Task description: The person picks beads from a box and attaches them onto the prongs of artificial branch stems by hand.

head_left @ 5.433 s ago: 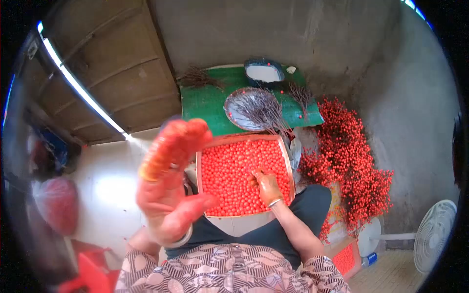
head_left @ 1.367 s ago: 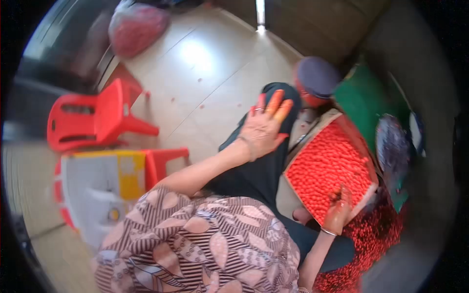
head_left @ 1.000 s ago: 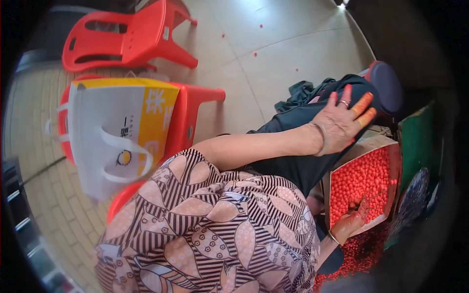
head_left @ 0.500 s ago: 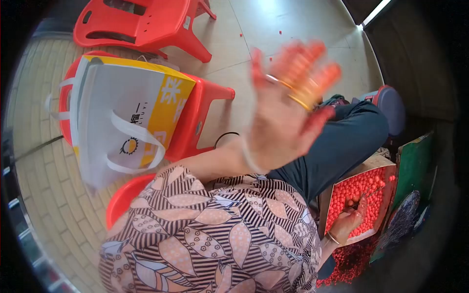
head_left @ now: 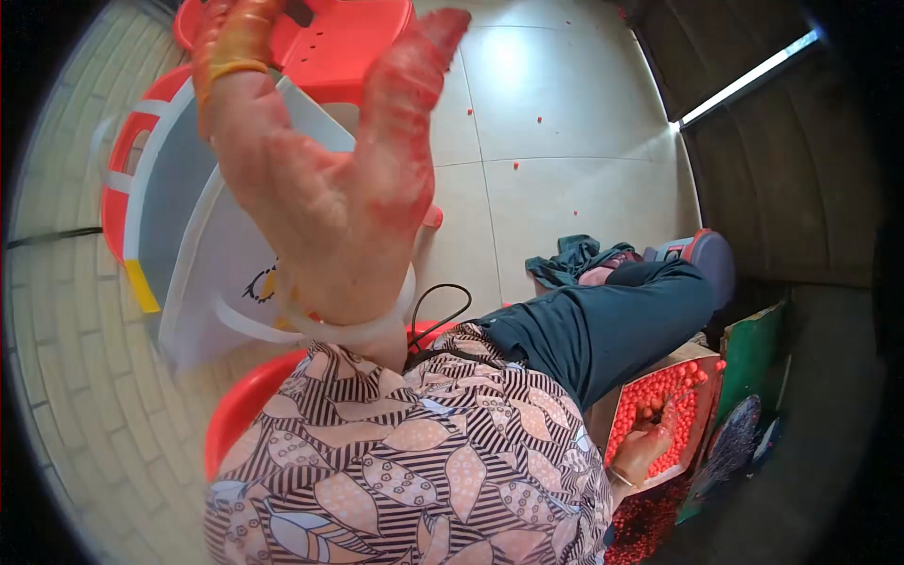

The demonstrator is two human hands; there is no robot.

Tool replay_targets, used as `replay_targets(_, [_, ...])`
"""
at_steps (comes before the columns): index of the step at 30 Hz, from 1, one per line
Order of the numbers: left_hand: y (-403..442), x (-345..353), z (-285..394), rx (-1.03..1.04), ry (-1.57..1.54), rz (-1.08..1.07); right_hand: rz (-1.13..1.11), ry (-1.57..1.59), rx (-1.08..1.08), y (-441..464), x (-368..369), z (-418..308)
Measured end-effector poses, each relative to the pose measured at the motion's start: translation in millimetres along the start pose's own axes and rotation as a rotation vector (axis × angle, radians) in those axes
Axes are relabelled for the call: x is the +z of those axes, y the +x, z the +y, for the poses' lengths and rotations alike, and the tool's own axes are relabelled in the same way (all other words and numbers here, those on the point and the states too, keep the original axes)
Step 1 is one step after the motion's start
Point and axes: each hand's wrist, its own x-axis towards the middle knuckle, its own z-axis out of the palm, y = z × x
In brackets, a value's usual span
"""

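My left hand (head_left: 315, 207) is raised close to the camera, its fingertips stained red and its thumb spread away from the fingers. Yellow bands circle a finger, and nothing shows in its grasp. Behind it stands a white bag (head_left: 202, 292) with handles. At the lower right, my right hand (head_left: 640, 450) reaches into a box (head_left: 712, 400) of small red balls (head_left: 650, 388). Its fingers are curled together among the balls. Fine stem-like lines show by the fingertips, but what they grip is too small to make out.
A red plastic chair (head_left: 344, 52) stands beyond the bag. Beside the box are a green board (head_left: 753, 348) and a bundle of thin dark stems (head_left: 727, 447). More red balls (head_left: 645, 523) lie below the box. Several red bits (head_left: 516, 166) dot the floor.
My left hand has swung left and nearer the camera, now covering part of the bag. My right hand stays in the box. The view has shifted slightly.
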Motion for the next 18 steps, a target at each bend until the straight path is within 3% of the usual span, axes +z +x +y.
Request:
replay_targets(3, [3, -13, -8, -0.004, 0.012, 0.003, -0.118, -0.037, -0.029, -7, -5, 0])
replay_targets(9, [-3, -7, 3, -0.009, 0.03, -0.002, -0.093, -0.09, -0.066, 2, -22, -1])
replay_targets(18, [-5, -19, 5, -0.055, -0.089, -0.032, -0.008, -0.212, -0.106, -25, 22, -35])
